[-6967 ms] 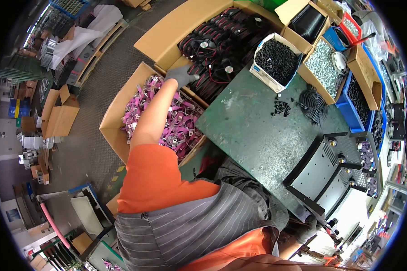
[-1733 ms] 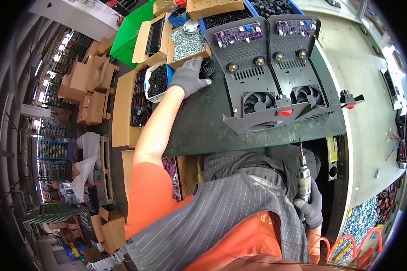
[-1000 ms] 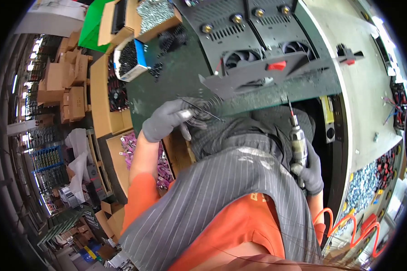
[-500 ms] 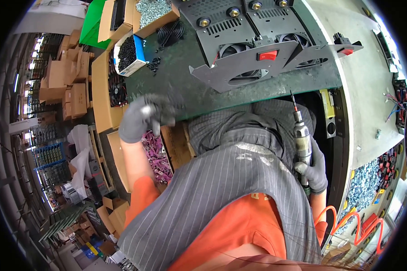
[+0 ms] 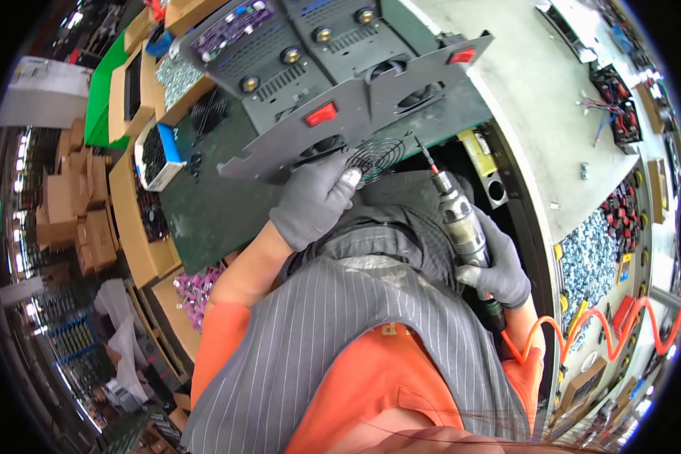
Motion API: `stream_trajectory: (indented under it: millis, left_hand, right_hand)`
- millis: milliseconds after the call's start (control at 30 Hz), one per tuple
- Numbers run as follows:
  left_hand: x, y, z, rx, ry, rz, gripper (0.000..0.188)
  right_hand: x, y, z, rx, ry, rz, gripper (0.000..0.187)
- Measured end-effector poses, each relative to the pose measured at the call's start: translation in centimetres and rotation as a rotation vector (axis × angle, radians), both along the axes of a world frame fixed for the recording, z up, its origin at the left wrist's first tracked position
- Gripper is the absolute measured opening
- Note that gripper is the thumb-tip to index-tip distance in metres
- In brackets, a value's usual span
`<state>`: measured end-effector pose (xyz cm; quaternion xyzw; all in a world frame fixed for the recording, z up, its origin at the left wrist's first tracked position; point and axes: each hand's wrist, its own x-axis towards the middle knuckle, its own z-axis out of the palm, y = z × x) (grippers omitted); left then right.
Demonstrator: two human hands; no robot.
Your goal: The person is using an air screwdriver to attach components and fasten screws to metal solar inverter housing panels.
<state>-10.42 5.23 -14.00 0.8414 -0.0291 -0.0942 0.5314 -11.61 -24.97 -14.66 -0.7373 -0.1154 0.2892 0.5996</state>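
Observation:
My left hand point(image 5: 314, 198), in a grey glove, is closed on the edge of a round black wire fan guard point(image 5: 382, 157). The guard is at the front of a grey metal chassis point(image 5: 280, 138), close to its upright panel; whether they touch I cannot tell. Red rocker switches point(image 5: 321, 113) sit in that panel, with fan openings below and beside them. My right hand point(image 5: 501, 261), also gloved, is wrapped round the metal body of an air screwdriver point(image 5: 461, 225). Its bit points up and away, right of the guard.
The chassis stands on a dark green worktable point(image 5: 204, 204). At its far left are a blue-and-white box point(image 5: 163, 168) of black screws, a carton of silver screws point(image 5: 178, 79) and more fan guards point(image 5: 208, 112). An orange coiled hose point(image 5: 545, 321) runs from the screwdriver to the right.
My left hand has moved right, from the table's left front to the chassis panel, and the fan guard now shows clearly in it. My right hand still holds the screwdriver. The view has shifted.

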Motion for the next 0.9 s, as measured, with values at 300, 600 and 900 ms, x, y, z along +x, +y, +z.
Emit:
stream_trajectory:
  millis: [300,600,900]
  left_hand:
    - [1.9,-2.2,0.3,0.428,-0.430,-0.099,0.031]
    - [4.8,-4.7,-0.2,0.561,-0.421,-0.058,0.030]
    - [6.0,-6.2,-1.8,0.652,-0.516,0.055,0.035]
  right_hand:
    - [1.1,-0.9,-0.8,0.084,-0.002,-0.044,0.098]
    - [4.2,-2.6,0.1,0.032,0.064,-0.119,0.100]
    - [7.1,-2.5,1.9,-0.048,0.011,-0.094,0.096]
